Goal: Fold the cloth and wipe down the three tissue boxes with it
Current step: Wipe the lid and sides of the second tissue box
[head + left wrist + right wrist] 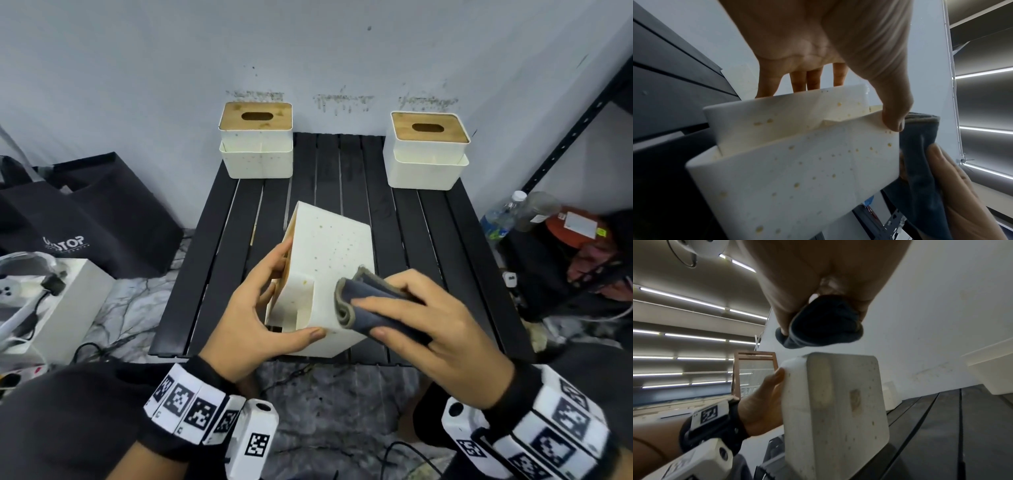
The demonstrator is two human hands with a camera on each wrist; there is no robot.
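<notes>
A white tissue box (325, 260) (797, 162) (838, 402) speckled with yellow spots is tipped on its side near the front of the black slatted table (219, 246). My left hand (260, 308) (818, 48) grips it, thumb on the near edge and fingers behind. My right hand (428, 318) holds a folded dark grey-blue cloth (370, 301) (920, 162) (822, 324) against the box's right side. Two more tissue boxes with wooden lids stand upright at the back left (257, 144) and back right (428, 150).
Black bags (85, 212) lie on the floor to the left, with a white case (65, 301) and cables nearer. Bottles (507, 216) and clutter sit to the right under a black metal shelf frame (575, 126). A wall stands just behind the table.
</notes>
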